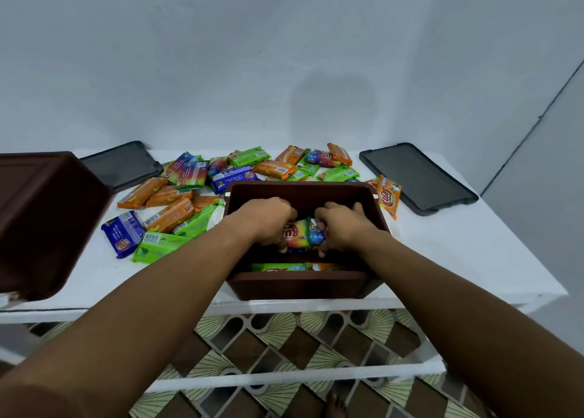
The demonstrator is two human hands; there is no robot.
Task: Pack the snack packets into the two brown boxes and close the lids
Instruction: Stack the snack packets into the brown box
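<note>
An open brown box point(300, 286) stands at the table's front edge. Both my hands reach down inside it. My left hand point(268, 220) and my right hand point(341, 225) grip the two ends of a multicoloured snack packet point(305, 236). Under it, near the box's front wall, lie a green and an orange packet point(284, 266). A second brown box point(41, 215) sits at the far left of the table. Several loose orange, green and blue packets point(177, 209) are scattered behind and to the left of the open box.
Two dark flat lids lie at the back: one at the left point(123, 165), one at the right point(417, 177). The white table point(474, 259) backs onto a white wall. Patterned floor tiles point(284, 370) show below the table's rails.
</note>
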